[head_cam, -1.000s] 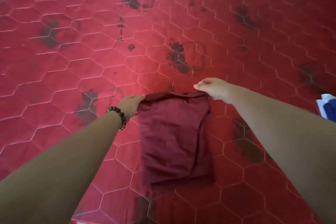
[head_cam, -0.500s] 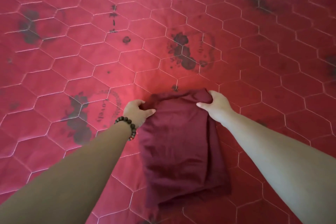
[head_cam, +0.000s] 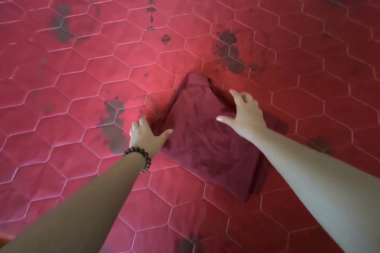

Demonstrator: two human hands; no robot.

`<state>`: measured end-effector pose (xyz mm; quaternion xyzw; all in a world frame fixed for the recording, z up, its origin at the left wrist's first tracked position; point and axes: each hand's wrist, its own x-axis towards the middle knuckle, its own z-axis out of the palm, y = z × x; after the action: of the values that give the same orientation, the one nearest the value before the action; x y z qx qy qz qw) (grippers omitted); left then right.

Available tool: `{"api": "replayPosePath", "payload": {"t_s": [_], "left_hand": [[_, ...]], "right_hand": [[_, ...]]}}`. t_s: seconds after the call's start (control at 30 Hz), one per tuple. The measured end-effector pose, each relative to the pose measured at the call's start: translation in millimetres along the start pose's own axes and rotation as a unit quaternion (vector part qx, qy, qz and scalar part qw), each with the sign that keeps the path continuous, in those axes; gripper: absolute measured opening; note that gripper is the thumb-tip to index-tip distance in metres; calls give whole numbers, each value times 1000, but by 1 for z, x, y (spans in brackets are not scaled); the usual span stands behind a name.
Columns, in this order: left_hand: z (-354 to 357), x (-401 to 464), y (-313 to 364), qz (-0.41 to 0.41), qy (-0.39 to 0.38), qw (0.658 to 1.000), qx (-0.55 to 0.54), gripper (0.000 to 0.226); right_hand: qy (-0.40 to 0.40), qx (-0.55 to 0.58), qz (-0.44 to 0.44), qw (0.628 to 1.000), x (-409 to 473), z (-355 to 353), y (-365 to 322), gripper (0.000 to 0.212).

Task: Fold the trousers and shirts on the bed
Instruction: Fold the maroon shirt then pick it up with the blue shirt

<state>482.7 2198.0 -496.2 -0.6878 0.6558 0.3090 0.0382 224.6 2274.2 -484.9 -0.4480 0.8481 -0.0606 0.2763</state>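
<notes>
A dark maroon garment (head_cam: 207, 146), folded into a rough block, lies on the red quilted bed (head_cam: 82, 88). Its far end is bunched up into a narrow peak. My left hand (head_cam: 146, 135), with a bead bracelet at the wrist, rests on the bed at the garment's left edge; its thumb lies on the cloth and its fingers are loosely bent on the cover. My right hand (head_cam: 244, 113) is spread over the garment's upper right edge, fingers apart and holding nothing; whether it touches the cloth is unclear.
The bed cover has a white hexagon stitch pattern and dark printed flower marks (head_cam: 228, 51). Its near edge shows at the bottom left corner (head_cam: 6, 238). No other clothes are in view.
Both hands have let go of the garment's far corners and slid to its sides. The far edge, flat before, is now drawn up into a peak. The view has shifted left.
</notes>
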Motion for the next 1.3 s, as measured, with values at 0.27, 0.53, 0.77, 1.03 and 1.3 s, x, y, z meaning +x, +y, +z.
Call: {"api": "replayPosePath", "payload": {"t_s": [0.27, 0.53, 0.77, 1.03, 1.3], "left_hand": [[23, 5, 26, 83, -96, 991, 43, 59], [49, -51, 6, 12, -129, 992, 0, 43], [80, -114, -9, 20, -93, 992, -82, 36], [71, -113, -18, -121, -170, 930, -303, 34], [74, -130, 10, 157, 171, 972, 37, 50]], "right_hand": [[68, 36, 218, 973, -81, 27, 41, 111], [92, 145, 164, 971, -90, 29, 39, 62], [133, 70, 159, 976, -99, 18, 84, 81], [47, 195, 225, 953, -129, 41, 112, 53], [249, -70, -36, 965, -137, 46, 86, 43]]}}
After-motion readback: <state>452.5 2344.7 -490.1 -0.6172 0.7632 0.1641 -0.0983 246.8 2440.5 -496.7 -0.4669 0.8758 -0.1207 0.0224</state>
